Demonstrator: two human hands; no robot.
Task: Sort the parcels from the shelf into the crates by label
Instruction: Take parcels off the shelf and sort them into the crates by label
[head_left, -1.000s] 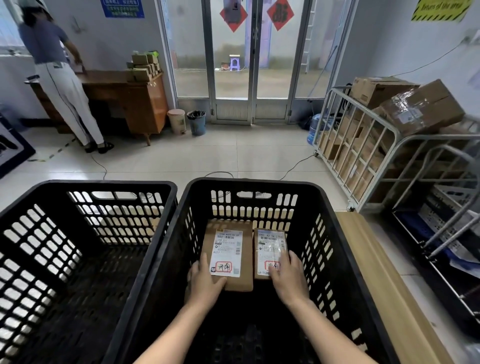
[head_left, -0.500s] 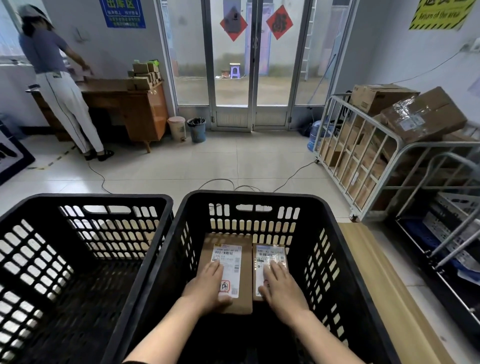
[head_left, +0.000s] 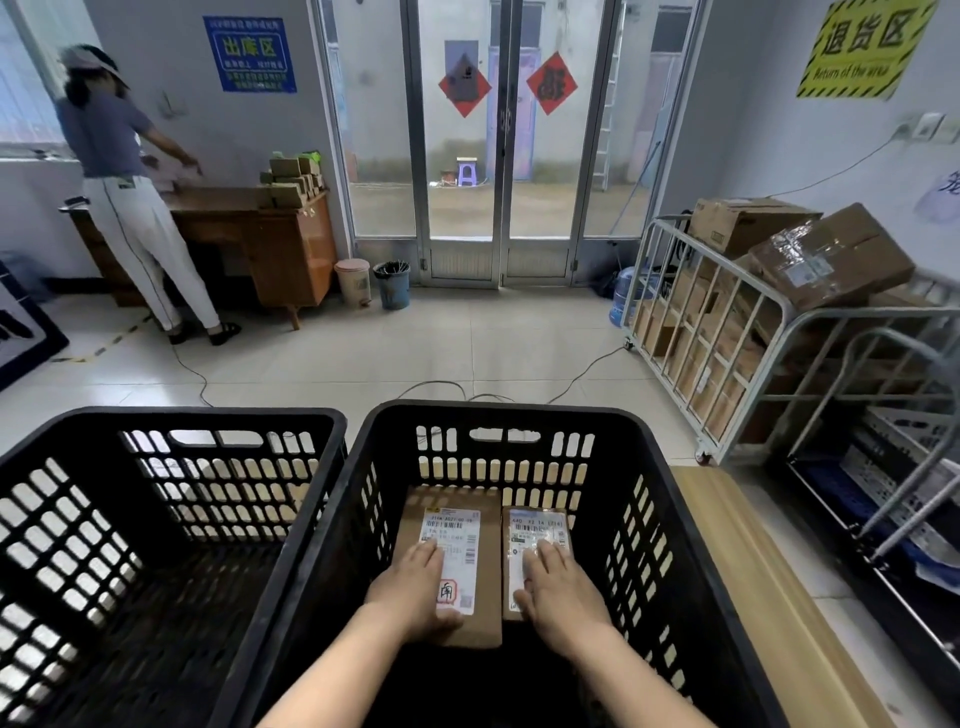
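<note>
Fingers (head_left: 428, 555) of the left hand (head_left: 415, 592) and the right hand (head_left: 563, 597) lie straight and flat, pressing down and gripping nothing. Around them stands a black crate (head_left: 675, 519). A second black crate (head_left: 182, 415) sits just beside it, left of the fingers. Under the left fingers lies the larger brown parcel (head_left: 488, 571), label up. Under the right fingers lies the smaller parcel (head_left: 535, 525), touching the larger one side by side. To place them well, it seems best to settle both flat on the crate floor, labels up and readable, then lift the hands straight out.
</note>
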